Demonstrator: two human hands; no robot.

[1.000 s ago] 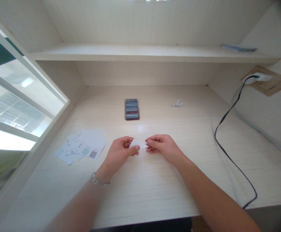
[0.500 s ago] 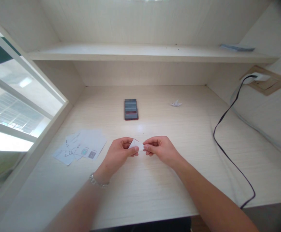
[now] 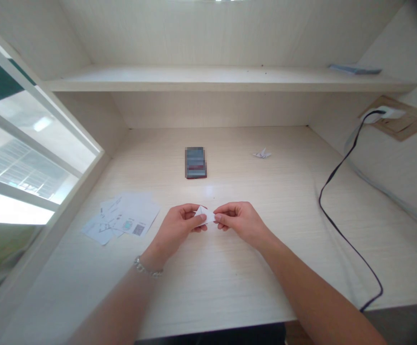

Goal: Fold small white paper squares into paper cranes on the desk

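Both my hands meet just above the pale wooden desk (image 3: 230, 282), near its front middle. My left hand (image 3: 179, 227) pinches the left side of a small folded white paper (image 3: 204, 214). My right hand (image 3: 239, 223) pinches the paper's right end, fingers curled. Only a small white wedge of the paper shows between the fingertips. A bracelet (image 3: 147, 268) sits on my left wrist.
A pile of printed paper slips (image 3: 122, 221) lies to the left. A dark phone (image 3: 195, 163) lies further back, and a small folded paper figure (image 3: 262, 154) at the back right. A black cable (image 3: 337, 191) runs from a wall socket (image 3: 388, 115) across the desk's right side. A shelf (image 3: 226, 79) runs above.
My right hand has moved slightly left, closer to my left hand, and less of the paper shows between them than a second ago.
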